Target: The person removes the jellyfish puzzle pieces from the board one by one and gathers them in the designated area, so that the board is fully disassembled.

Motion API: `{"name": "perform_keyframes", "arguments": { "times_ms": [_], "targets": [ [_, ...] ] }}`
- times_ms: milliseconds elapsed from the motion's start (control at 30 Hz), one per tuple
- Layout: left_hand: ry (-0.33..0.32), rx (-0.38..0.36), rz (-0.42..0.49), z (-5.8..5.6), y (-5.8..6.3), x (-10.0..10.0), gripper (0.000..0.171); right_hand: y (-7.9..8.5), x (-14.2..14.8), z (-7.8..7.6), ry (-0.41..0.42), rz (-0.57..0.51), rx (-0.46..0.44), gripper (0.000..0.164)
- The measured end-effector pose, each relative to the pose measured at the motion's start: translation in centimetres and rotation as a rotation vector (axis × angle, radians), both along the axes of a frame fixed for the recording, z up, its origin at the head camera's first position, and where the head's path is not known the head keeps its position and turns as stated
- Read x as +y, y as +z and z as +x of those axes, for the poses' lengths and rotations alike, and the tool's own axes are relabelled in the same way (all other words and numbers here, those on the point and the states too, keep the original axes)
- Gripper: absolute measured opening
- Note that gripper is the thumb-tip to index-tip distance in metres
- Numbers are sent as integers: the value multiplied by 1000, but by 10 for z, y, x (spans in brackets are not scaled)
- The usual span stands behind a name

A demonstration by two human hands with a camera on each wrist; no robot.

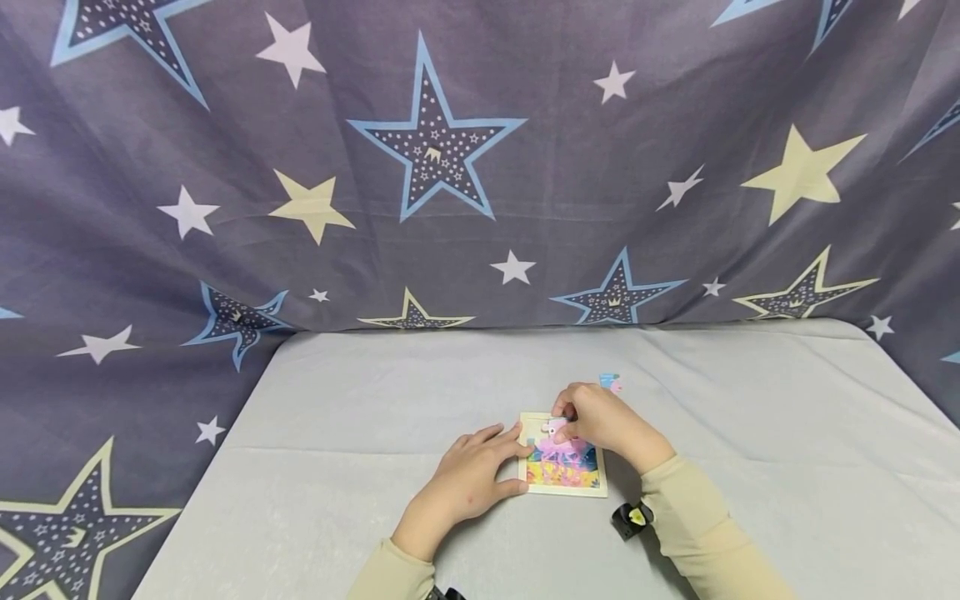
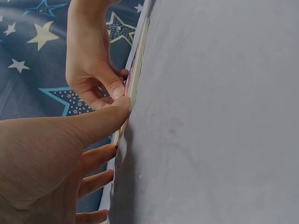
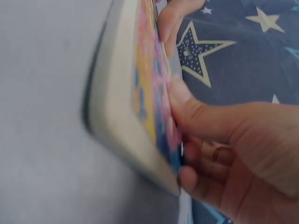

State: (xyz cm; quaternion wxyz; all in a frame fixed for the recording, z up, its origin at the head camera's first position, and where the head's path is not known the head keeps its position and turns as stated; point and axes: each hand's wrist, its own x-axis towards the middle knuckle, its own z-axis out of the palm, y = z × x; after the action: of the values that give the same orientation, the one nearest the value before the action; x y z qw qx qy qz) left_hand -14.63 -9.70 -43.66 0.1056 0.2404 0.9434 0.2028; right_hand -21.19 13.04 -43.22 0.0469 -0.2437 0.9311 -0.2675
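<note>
A small jigsaw puzzle board (image 1: pixel 565 489) with a pale frame and a pink, blue and yellow picture lies on the table. My left hand (image 1: pixel 474 471) rests along its left side, fingers spread and fairly straight, with the thumb touching the frame near the lower left corner. Over the upper part of the board, my right hand (image 1: pixel 600 417) pinches a pink puzzle piece (image 1: pixel 552 427) between thumb and fingers. The fingers partly cover that piece and the upper right of the picture. In the right wrist view, the right thumb (image 3: pixel 180 93) presses against the picture's pink area.
A loose blue and pink puzzle piece (image 1: pixel 611 382) lies on the table just beyond the right hand. Light grey cloth (image 1: pixel 337 467) covers the table. A dark curtain with stars (image 1: pixel 450 167) hangs behind it.
</note>
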Motion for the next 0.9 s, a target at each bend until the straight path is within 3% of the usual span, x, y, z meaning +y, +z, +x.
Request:
{"name": "perform_keyframes", "arguments": {
  "times_ms": [367,733,900],
  "targets": [
    [-5,-2,-3,0,2,0,47,-6,9,-6,48,-46,-37,20],
    [-14,16,-5,0,3,1,47,-9,16,-9,77,-118,-70,8],
    [-50,18,-28,2,3,1,47,-9,15,-8,76,-114,-71,7]
  ]
}}
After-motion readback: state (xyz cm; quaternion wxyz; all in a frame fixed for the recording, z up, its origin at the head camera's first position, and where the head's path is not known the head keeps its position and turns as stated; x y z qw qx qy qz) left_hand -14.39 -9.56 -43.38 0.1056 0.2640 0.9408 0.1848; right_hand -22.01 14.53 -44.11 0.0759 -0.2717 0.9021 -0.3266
